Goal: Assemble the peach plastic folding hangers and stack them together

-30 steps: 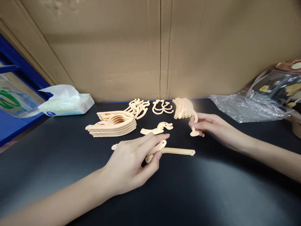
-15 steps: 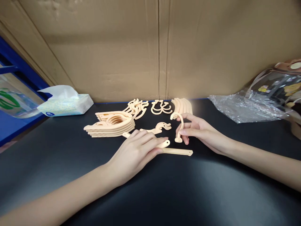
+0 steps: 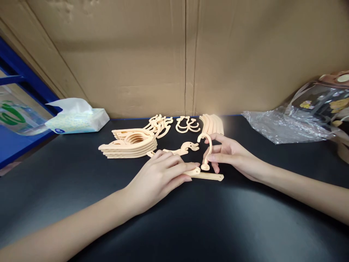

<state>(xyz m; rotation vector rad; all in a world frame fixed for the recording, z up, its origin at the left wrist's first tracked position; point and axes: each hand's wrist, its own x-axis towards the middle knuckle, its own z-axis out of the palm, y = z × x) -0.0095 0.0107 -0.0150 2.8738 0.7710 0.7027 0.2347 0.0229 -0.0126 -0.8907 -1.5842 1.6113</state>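
Observation:
My left hand (image 3: 160, 178) is closed on a cream plastic hanger arm (image 3: 196, 171), whose rounded, holed end sticks out past the fingers. Under it on the table lies a straight cream bar (image 3: 211, 176), partly covered by that hand. Between thumb and fingers, my right hand (image 3: 231, 151) pinches a hanger hook (image 3: 209, 145), held upright with its curl on top and its flat round foot down. The foot is close beside the arm's holed end; whether they touch I cannot tell. Just behind lies another cream hanger piece (image 3: 188, 147) with a notched end.
A stack of folded hangers (image 3: 128, 145) stands behind my left hand. Farther back lie a heap of curved pieces (image 3: 159, 124), several loose hooks (image 3: 188, 124) and a row of arms (image 3: 212, 123). A tissue pack (image 3: 79, 118) is left; clear plastic wrapping (image 3: 283, 123) lies right.
My right hand has lowered the hook slightly toward the hanger arm. My left hand has shifted the arm a little right and down, so its holed end is nearer the hook's foot.

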